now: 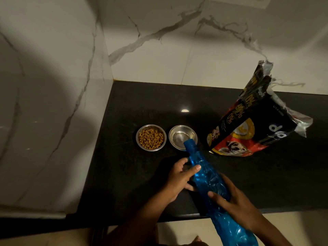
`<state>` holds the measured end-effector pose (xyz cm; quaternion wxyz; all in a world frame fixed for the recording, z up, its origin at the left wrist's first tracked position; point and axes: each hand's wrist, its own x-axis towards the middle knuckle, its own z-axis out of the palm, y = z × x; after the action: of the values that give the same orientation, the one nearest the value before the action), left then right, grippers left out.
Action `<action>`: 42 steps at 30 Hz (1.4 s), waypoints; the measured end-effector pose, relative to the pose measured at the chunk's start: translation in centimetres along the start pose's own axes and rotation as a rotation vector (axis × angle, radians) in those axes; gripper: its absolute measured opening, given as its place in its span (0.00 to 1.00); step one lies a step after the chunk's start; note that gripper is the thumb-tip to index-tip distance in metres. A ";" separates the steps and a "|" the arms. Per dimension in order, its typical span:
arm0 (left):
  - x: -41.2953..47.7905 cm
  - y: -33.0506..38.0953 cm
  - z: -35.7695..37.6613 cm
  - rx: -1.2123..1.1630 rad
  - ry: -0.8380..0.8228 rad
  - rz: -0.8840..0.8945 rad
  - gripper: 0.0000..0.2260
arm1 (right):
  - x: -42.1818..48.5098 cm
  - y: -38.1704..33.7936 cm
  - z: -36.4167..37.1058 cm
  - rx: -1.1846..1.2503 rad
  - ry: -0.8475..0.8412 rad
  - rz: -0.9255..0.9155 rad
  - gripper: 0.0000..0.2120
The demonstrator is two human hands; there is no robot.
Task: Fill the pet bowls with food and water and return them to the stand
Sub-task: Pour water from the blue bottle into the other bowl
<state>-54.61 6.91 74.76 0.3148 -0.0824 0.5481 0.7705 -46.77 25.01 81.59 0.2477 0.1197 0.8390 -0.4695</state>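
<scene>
Two small steel bowls stand side by side on the black counter. The left bowl is full of brown kibble. The right bowl holds a little water. A blue plastic bottle is tilted forward, its open mouth resting over the right bowl's near rim. My left hand grips the bottle's upper part from the left. My right hand holds the bottle's body from the right, lower down.
An opened black and red pet food bag stands just right of the bowls. Marble-patterned walls close the counter at the back and left. The counter's front edge runs under my forearms.
</scene>
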 end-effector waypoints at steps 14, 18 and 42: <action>-0.1 0.2 0.2 0.013 0.025 -0.027 0.26 | 0.1 -0.1 0.0 -0.015 0.022 0.025 0.48; -0.3 0.4 0.3 0.010 0.018 -0.027 0.26 | 0.1 -0.1 0.0 -0.006 0.024 0.020 0.49; -0.2 0.2 0.5 0.022 0.038 -0.038 0.29 | -0.1 -0.4 -0.3 -0.016 0.029 0.045 0.51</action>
<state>-54.47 7.28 75.24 0.3196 -0.1039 0.5607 0.7568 -46.96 25.06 82.06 0.2468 0.1433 0.8433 -0.4554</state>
